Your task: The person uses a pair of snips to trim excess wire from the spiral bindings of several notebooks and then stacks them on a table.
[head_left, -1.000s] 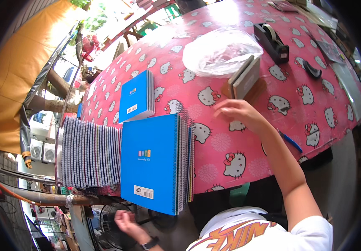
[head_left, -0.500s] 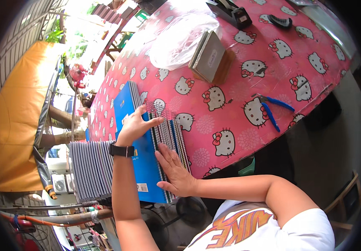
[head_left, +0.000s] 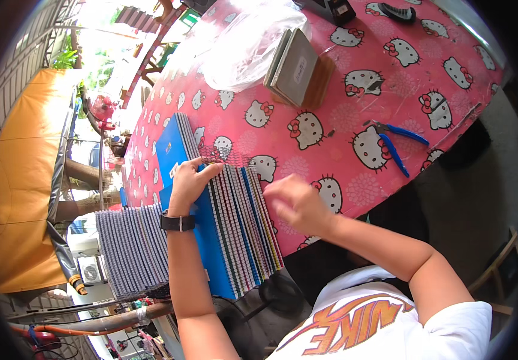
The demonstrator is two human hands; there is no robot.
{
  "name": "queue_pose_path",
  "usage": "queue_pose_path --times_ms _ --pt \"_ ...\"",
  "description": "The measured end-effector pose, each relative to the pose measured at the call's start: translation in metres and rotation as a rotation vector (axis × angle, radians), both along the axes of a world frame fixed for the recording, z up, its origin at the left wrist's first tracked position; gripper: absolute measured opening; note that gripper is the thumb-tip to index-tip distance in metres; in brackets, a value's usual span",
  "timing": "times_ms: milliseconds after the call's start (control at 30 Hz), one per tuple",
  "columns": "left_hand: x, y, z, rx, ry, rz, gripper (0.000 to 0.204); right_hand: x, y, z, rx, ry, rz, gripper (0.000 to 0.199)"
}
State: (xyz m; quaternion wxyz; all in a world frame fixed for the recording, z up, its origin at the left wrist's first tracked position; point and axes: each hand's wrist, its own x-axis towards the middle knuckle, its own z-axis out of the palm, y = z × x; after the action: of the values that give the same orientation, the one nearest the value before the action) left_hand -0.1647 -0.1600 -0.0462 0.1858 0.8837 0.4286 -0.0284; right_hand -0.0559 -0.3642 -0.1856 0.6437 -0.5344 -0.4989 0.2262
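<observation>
A thick stack of spiral notebooks (head_left: 241, 231) with a blue cover stands on edge near the table's left end, its white-edged bindings facing right. My left hand (head_left: 190, 183) grips the upper end of this stack, thumb over the binding side and fingers bent at the top. To the right of the bindings, my right hand (head_left: 299, 205) is in the air, touching nothing. Its fingers are loosely curled and slightly blurred, with the thumb apart. More blue notebooks (head_left: 175, 147) lie just beyond my left hand.
Another pile of spiral-bound books (head_left: 131, 252) stands left of my forearm. Blue-handled pliers (head_left: 398, 144) lie on the pink patterned table (head_left: 355, 114). Farther back are a clear plastic bag (head_left: 247, 57), grey boards on a wooden block (head_left: 298, 69), a black tape dispenser (head_left: 332, 9) and a black comb-like piece (head_left: 398, 12).
My right hand has lifted off the bindings and moved right and up, fingers curling. My left hand has shifted slightly down and left. The bindings now show more fully, fanned toward the right.
</observation>
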Motion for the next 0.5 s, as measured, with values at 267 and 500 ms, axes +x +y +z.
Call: queue_pose_path --times_ms 267,500 --pt "-0.003 0.016 0.003 -0.162 -0.009 0.107 0.037 0.103 -0.051 0.018 -0.187 -0.567 -0.499 0.050" --pt "0.003 0.018 0.004 -0.356 -0.045 0.156 0.032 0.151 -0.113 -0.008 -0.981 -0.774 -0.477 0.088"
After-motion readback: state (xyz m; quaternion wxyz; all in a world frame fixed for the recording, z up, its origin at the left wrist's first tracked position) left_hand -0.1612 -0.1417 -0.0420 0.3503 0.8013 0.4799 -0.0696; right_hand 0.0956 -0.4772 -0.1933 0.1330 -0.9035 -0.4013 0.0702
